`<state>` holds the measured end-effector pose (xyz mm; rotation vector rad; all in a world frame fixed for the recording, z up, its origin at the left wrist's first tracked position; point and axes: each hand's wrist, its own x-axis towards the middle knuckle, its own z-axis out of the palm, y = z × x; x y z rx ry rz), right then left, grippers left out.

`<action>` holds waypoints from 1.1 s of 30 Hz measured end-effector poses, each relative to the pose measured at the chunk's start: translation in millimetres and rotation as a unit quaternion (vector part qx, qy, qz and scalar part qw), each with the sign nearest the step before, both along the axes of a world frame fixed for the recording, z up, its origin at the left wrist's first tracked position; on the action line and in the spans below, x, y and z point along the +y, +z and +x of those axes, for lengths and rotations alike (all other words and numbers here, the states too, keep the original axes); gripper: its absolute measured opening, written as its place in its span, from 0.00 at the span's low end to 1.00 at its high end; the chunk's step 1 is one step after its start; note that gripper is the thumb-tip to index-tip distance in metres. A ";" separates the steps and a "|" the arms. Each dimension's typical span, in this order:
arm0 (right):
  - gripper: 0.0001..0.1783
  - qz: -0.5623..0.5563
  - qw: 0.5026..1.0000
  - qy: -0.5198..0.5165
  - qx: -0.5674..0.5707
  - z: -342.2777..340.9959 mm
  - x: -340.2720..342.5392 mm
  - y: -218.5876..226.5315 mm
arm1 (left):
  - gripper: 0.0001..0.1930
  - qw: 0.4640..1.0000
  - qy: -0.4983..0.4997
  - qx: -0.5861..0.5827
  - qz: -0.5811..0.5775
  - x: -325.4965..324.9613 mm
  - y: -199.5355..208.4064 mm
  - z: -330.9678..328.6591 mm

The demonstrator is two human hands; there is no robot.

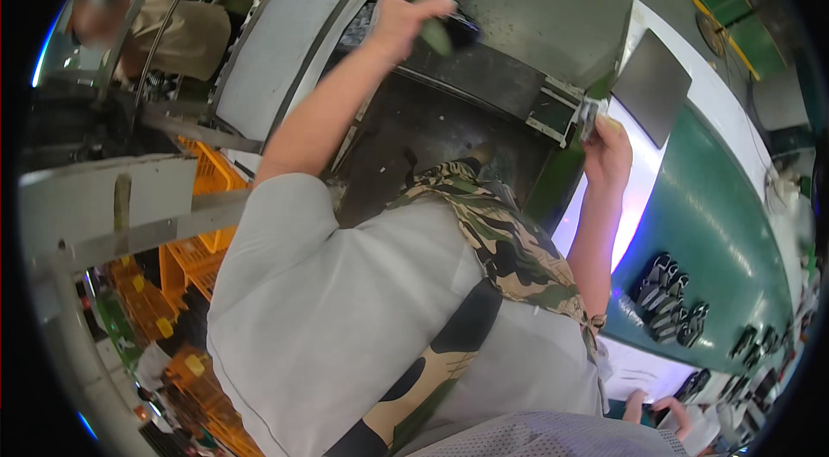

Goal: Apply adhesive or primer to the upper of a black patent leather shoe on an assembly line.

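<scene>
"While I view this remotely, where is the olive-green oblong piece (438,38)?"

"At the left hand (399,22), before a black object (466,28). One digit crosses it; blur means I cannot tell whether the fingers clamp it."

"Right hand (609,150)?"

"Fingertips pinched on a small grey piece (590,114), near a dark grey panel (654,85). Black-and-grey shoes (665,295) rest on the green work surface (717,198)."

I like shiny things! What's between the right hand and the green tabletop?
In the head view, a glowing white strip lies between the right hand and the green tabletop.
</scene>
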<state>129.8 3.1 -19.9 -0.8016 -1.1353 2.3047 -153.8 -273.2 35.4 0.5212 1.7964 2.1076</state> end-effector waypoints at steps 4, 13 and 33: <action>0.07 -0.032 0.998 -0.021 -0.042 28.5 12.1 -31.5 | 0.35 0.953 0.184 0.016 -0.239 -131.5 10.7 -95.6; 0.09 -0.004 0.977 -0.194 -0.090 145.9 67.4 -34.8 | 0.23 0.553 0.042 0.198 -0.808 -235.5 -84.1 -177.5; 0.11 -0.049 0.716 -0.692 -0.078 524.4 -64.0 -35.7 | 0.39 0.610 -0.633 -0.194 -0.435 599.6 -310.8 648.4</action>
